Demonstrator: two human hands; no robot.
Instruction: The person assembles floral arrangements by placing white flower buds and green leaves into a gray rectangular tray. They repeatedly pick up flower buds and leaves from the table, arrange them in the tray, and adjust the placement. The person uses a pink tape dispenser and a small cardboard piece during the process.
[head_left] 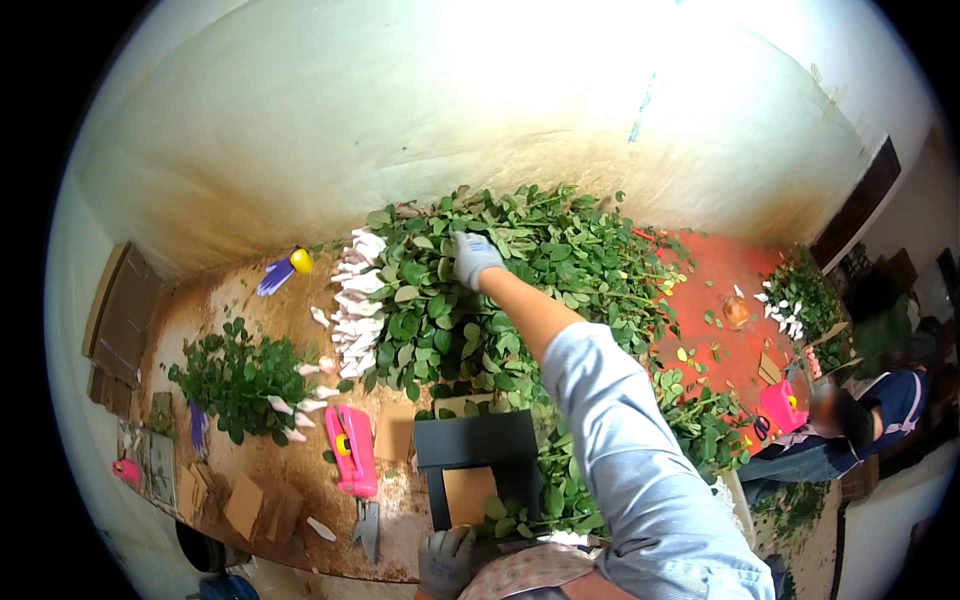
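My right hand [475, 260], in a grey glove, reaches far across the bench into a big pile of leafy rose stems [590, 265]. Its fingers curl down among the leaves, and what they hold is hidden. White-wrapped flower heads [357, 305] line the pile's left end. At the bench's near edge my left hand [447, 560], also gloved, has its fingers curled beside a black stand [475, 440]; anything inside them is hidden. A piece of cardboard [470, 495] lies in that stand. To its left are a pink tape dispenser [352, 452] and metal shears [368, 530].
A smaller bunch [235, 385] with wrapped heads lies on the left. Cardboard pieces [245, 505] lie near the front edge, purple gloves [274, 278] near the wall. At right, a person [885, 410] stands by a red tabletop [712, 280] with another pink dispenser [783, 408] and scissors [762, 428].
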